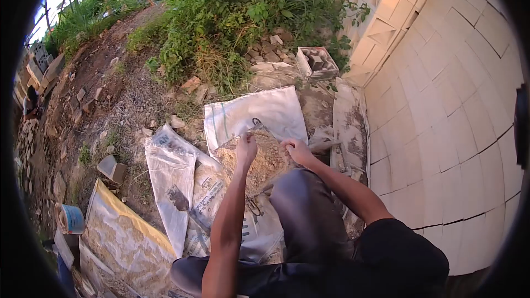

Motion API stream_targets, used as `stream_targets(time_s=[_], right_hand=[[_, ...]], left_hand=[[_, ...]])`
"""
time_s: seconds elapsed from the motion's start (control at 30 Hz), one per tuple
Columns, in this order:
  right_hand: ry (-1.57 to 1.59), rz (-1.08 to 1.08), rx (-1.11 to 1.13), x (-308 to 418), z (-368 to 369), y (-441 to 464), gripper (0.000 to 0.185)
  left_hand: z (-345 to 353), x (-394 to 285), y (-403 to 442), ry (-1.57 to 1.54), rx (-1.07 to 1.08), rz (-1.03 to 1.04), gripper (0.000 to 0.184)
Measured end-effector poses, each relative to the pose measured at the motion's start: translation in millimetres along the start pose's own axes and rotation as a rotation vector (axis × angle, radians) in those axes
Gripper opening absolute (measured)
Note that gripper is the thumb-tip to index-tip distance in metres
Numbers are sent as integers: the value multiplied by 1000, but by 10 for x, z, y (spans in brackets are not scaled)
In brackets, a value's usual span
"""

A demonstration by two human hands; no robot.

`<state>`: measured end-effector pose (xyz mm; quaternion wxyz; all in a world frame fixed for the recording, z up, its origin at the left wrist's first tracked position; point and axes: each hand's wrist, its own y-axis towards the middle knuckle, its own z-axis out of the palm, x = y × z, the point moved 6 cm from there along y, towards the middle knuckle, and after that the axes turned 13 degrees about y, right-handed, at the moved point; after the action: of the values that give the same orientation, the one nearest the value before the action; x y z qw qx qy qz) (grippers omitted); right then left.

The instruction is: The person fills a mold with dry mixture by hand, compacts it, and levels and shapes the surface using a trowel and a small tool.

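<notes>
Tan sandy material (259, 157) lies in front of my knees, its dark upper edge rising to a point between my hands. My left hand (247, 144) is closed at the left side of that edge, fingertips pinched together. At the right side, my right hand (296, 151) is also closed, its fingers curled inward. What either hand pinches is too small to make out. Just beyond lies a white woven sack (254, 111) with green stripes. Printed sacks (207, 196) spread below and to the left, partly hidden by my left arm and knee.
A wall of stacked pale blocks (441, 127) stands close on my right. Ahead are a hollow block (317, 62) and leafy bushes (237, 16). Left are a yellow-edged sack (127, 226), a labelled bucket (72, 219), a loose block (112, 169) and stony ground. Another person (30, 102) appears far left.
</notes>
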<state>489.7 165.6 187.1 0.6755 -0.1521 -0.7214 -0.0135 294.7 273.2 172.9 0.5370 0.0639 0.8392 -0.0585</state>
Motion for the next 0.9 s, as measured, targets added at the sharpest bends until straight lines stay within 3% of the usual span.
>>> stream_targets(time_s=[0.07, 0.13, 0.2, 0.33, 0.4, 0.43, 0.53, 0.6, 0.63, 0.7, 0.77, 0.87, 0.9], right_hand=[[14, 102, -26, -117, -508, -12, 18], [41, 207, -30, -288, -740, 88, 17], [142, 260, -61, -494, -918, 223, 14], [-8, 187, 141, -1313, -926, 795, 16], [-614, -59, 319, -1400, -717, 836, 24], [-736, -103, 351, -1482, -617, 830, 28], [-837, -181, 235, -1512, -412, 950, 27], [-817, -104, 295, -1607, -306, 1033, 24], [-831, -94, 219, -1609, -321, 1088, 23], [-869, -102, 163, -1480, -437, 1153, 23], [-753, 82, -13, -1148, -795, 1253, 28], [-763, 117, 59, -736, -1205, 1305, 39], [-762, -29, 63, -649, -1292, 1279, 43]], left_hand=[[337, -264, -141, 313, 53, 369, 30], [517, -279, -306, 421, 151, 383, 37], [636, -324, -425, 716, -7, 559, 45], [792, 18, -411, 981, 48, 569, 53], [820, 107, -472, 1024, 71, 540, 53], [854, 105, -469, 1028, 62, 531, 52], [907, 118, -453, 1108, 32, 505, 51], [875, 154, -467, 1111, 39, 484, 49], [884, 159, -442, 1114, 56, 489, 49], [884, 124, -464, 1094, 61, 494, 49], [881, 152, -477, 1085, 23, 491, 49], [799, 79, -427, 1016, 2, 483, 50], [730, 88, -452, 963, 42, 467, 51]])
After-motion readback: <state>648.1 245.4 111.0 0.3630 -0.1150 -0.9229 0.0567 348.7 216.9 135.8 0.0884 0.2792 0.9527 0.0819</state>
